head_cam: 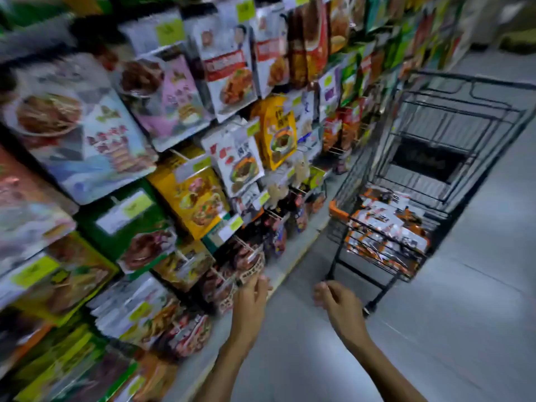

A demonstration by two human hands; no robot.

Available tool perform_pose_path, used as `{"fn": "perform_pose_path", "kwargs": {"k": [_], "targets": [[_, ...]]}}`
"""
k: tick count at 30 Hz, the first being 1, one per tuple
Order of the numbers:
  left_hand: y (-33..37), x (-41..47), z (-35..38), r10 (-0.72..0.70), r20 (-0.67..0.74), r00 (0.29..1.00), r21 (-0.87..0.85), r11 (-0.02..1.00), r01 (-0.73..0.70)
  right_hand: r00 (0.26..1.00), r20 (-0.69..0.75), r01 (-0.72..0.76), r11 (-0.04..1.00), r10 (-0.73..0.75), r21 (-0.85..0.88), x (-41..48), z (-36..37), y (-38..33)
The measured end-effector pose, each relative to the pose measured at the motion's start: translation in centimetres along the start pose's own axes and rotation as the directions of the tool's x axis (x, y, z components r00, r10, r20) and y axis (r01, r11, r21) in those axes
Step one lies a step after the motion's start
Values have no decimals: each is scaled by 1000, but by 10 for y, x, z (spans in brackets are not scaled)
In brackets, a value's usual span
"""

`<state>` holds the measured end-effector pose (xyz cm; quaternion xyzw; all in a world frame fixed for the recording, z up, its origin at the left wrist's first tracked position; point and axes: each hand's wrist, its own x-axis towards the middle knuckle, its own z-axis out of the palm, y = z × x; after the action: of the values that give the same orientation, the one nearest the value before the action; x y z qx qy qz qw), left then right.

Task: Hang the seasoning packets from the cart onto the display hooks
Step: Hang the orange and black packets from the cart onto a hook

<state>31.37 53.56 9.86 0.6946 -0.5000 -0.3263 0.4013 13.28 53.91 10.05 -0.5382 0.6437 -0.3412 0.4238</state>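
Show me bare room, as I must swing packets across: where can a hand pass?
Free: the grey floor strip between the yellow-edged shelf base and the black wire cart, and, seemingly, the cart's rear section. Crowded: the wall of hanging seasoning packets and the cart's front basket, heaped with orange-and-white packets.

Bare left hand (251, 298); bare right hand (339, 300)

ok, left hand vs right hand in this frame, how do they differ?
Left hand has its fingertips on a dark hanging packet; right hand hangs over bare floor, touching nothing. Left hand's fingers reach out fairly straight; right hand's are loosely curled. Whether the left hand grips the packet is too blurred to tell. Shared: both bare, both short of the cart.
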Motion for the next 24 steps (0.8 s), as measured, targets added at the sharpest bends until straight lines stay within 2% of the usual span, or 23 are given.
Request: {"fn": "perform_pose_path", "kwargs": {"k": [3, 7, 16, 24], "targets": [[-1, 3, 54, 2, 192, 981, 79, 997, -18, 988, -95, -123, 992, 125, 32, 1, -42, 39], [13, 20, 103, 13, 361, 933, 169, 982, -79, 950, -197, -231, 971, 240, 69, 13, -83, 70], [58, 129, 219, 19, 545, 838, 186, 972, -143, 815, -384, -372, 900, 433, 227, 103, -142, 114], [105, 270, 335, 79, 685, 724, 167, 951, -262, 697, -517, -443, 865, 497, 235, 242, -191, 140]]}}
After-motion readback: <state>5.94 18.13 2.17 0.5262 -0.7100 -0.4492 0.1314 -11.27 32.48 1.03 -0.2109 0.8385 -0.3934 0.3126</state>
